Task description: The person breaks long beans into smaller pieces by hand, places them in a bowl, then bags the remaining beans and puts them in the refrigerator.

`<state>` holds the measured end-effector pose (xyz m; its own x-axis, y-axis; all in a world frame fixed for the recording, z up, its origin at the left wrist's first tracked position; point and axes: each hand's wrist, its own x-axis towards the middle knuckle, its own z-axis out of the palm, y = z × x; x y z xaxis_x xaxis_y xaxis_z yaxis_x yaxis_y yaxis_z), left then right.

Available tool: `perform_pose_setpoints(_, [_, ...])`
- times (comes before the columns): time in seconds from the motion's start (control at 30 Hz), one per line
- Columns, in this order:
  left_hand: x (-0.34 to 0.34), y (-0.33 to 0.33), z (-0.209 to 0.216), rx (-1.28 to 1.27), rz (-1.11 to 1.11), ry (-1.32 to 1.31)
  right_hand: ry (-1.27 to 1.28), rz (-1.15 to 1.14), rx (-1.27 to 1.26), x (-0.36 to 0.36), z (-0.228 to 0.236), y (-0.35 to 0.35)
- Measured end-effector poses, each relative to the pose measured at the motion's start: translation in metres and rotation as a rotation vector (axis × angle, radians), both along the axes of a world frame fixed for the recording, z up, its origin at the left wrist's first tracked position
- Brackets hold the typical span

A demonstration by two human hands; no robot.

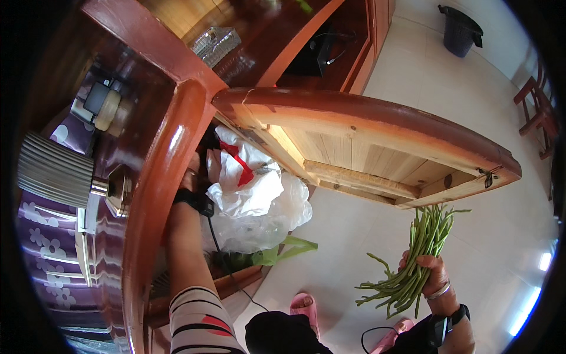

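My right hand is closed around a bunch of long green beans, held above the floor at the right, just below the opened cabinet door. My left hand reaches into the wooden cabinet, beside white plastic bags bulging out of the opening. Its fingers are hidden behind the cabinet's frame and the bags, so their pose does not show. A red strip lies on the bags, and a green bag sits beneath them.
A lamp with a pleated shade stands on the cabinet top at left. Above, an open shelf holds a clear glass dish. A dark bucket and wooden chair are far right. A black cable hangs from my left wrist.
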<state>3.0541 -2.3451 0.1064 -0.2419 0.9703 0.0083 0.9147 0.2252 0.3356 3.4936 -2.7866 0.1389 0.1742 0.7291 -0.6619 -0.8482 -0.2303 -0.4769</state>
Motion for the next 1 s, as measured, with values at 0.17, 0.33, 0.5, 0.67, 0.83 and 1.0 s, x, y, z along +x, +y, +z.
perform_pose_setpoints(0.17, [0.009,0.005,0.015,0.277,0.021,-0.538,-0.014,0.063,0.014,0.002,-0.003,0.001])
perform_pose_setpoints(0.33, [-0.008,0.014,0.008,-0.084,0.241,-1.254,0.006,0.039,0.003,0.001,-0.005,0.001])
perform_pose_setpoints(0.5, [0.049,0.006,0.008,-0.131,-0.324,-0.243,-0.021,0.071,-0.006,0.004,-0.002,0.000])
perform_pose_setpoints(0.67, [0.037,0.029,-0.016,-0.030,-0.251,-0.017,0.003,0.056,-0.008,-0.001,0.000,0.004])
perform_pose_setpoints(0.83, [0.011,0.039,-0.024,0.053,-0.099,0.073,-0.019,0.053,-0.032,0.001,-0.006,0.001])
perform_pose_setpoints(1.0, [0.006,0.039,-0.036,-0.057,-0.129,0.103,0.016,0.050,-0.064,0.002,-0.008,0.000])
